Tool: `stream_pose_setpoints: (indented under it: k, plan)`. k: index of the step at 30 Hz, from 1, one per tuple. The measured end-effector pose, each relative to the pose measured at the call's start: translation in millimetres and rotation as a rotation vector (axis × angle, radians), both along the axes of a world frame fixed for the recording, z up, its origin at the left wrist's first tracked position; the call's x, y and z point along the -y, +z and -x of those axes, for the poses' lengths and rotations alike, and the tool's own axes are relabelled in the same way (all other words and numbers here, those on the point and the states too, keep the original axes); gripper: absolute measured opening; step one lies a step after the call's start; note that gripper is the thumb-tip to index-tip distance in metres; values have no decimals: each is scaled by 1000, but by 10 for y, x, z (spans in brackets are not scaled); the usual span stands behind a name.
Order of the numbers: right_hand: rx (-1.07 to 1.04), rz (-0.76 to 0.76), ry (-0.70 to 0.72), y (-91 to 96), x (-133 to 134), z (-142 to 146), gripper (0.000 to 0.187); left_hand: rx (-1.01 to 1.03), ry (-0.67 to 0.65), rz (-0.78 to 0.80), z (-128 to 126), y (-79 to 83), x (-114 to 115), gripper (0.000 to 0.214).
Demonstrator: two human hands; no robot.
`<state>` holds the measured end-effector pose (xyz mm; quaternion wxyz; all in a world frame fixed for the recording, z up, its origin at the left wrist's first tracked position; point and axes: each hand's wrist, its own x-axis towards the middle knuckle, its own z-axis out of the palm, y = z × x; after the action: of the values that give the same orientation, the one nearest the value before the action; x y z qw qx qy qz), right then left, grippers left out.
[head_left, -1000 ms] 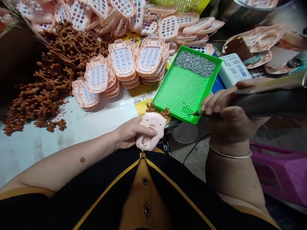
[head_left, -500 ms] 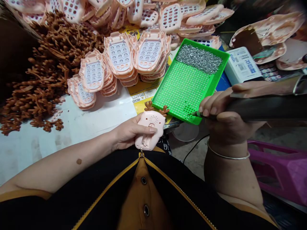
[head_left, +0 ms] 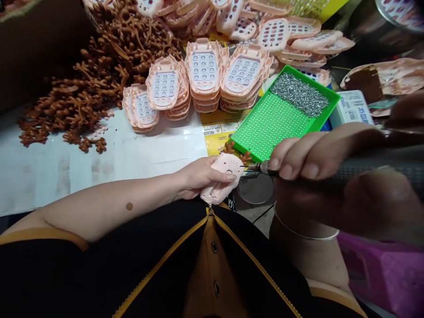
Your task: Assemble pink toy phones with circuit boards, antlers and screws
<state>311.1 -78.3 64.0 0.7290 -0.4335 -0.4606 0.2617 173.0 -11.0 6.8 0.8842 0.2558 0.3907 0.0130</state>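
Note:
My left hand (head_left: 198, 177) is closed round a pink plastic toy phone (head_left: 221, 187), its thumb across the back. Brown antlers (head_left: 229, 147) stick out from the toy's top end, and small speaker holes show on its back. My right hand (head_left: 314, 163) grips an electric screwdriver (head_left: 361, 165), held level with its bit pointing left. The tip of the bit is at the toy's upper back; whether a screw sits on it is too small to tell. Just beyond stands a green perforated tray (head_left: 256, 126) with a heap of small silver screws (head_left: 300, 95) at its far end.
Stacked pink shells with white keypads (head_left: 203, 66) stand behind the toy. Brown antler pieces (head_left: 109, 70) are piled at left, and more pink shells (head_left: 273, 33) at the back. A white box (head_left: 353, 108) is beside the tray; a purple stool (head_left: 384, 269) is below right.
The screwdriver has moved from the tray's near corner to the toy's back. My left hand still holds the toy. The view has shifted, so the table things appear farther right.

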Motion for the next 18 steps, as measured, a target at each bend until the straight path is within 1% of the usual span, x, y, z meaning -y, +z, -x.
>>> stream_pose_setpoints:
  k: [2,3,6,7,10,14,17,18]
  plan:
    - [-27,-57,60,-29,20,65,20,26,14,8,-1,4,7,24]
    - [-13,-53,78,-53,28,80,18,40,18,10,-1,1,9,23]
    - [64,-65,96,-151,23,75,20,72,26,7,3,-28,13,24]
    - [88,-90,94,-186,11,67,21,81,27,7,5,-42,13,24]
    - [136,-150,106,-279,-47,49,15,102,18,6,15,-87,10,23]
    - [154,-146,192,-358,-141,73,12,133,-10,11,27,-129,-7,20]
    - [121,-186,287,-390,-207,114,6,146,-32,32,29,-140,-28,18]
    - [108,-192,317,-398,-227,124,10,147,-36,40,28,-139,-36,18]
